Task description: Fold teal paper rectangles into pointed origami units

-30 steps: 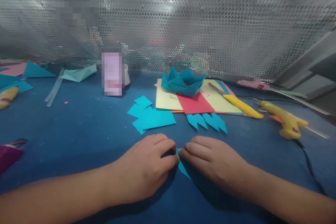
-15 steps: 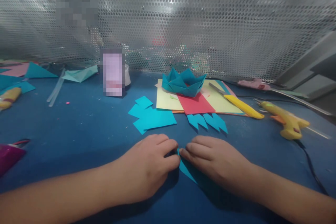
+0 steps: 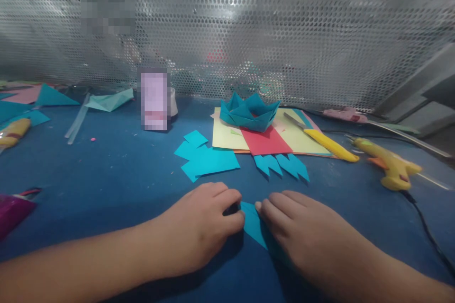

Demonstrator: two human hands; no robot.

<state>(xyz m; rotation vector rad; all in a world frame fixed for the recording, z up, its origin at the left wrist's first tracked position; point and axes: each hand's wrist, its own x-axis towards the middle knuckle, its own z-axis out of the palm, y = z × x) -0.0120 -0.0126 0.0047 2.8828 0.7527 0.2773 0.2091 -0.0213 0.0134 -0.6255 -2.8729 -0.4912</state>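
A small piece of blue paper (image 3: pixel 253 223) lies on the table between my hands, partly hidden by them. My left hand (image 3: pixel 209 227) pinches its left end with thumb and forefinger. My right hand (image 3: pixel 295 227) rests on the right part, fingers bent and pressed together on the paper. Just beyond are several cut blue paper pieces (image 3: pixel 211 160) on the left. Blue paper strips with pointed ends (image 3: pixel 267 165) stick out from under a red paper (image 3: pixel 268 141). Behind them a folded blue paper crown shape (image 3: pixel 249 112) stands on a stack of coloured sheets (image 3: pixel 227 135).
A yellow utility knife (image 3: pixel 329 144) lies on the stack's right side, blade out. Farther right is a yellow glue gun (image 3: pixel 393 163) with a cord. A blurred phone (image 3: pixel 154 102) stands upright at the back. Clear glue sticks (image 3: pixel 77 120) lie left, before a perforated metal panel (image 3: pixel 227 23).
My right hand has slid a little to the right and toward me along the blue paper, uncovering more of it. My left hand has stayed in place.
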